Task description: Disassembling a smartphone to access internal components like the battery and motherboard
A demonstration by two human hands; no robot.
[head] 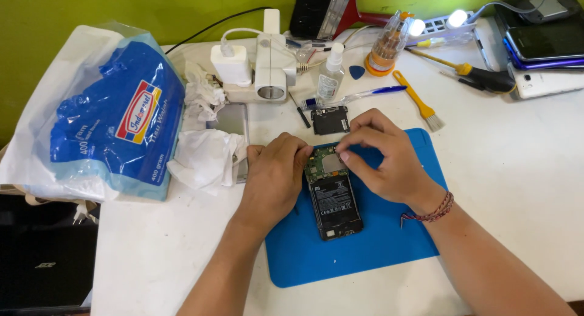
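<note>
Lying back-open on the blue mat (377, 243), the opened phone (333, 197) is being steadied along its upper left edge by the left hand (275, 176), while the right hand (382, 155) is pinching fingertips together at its top circuit board.

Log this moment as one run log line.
left hand: steadies opened phone | right hand: fingertips at its circuit board | phone on blue mat | removed black cover beyond

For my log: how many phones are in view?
5, perhaps more hidden: opened phone on the blue mat, silver one under tissues, and three stacked top right.
</note>
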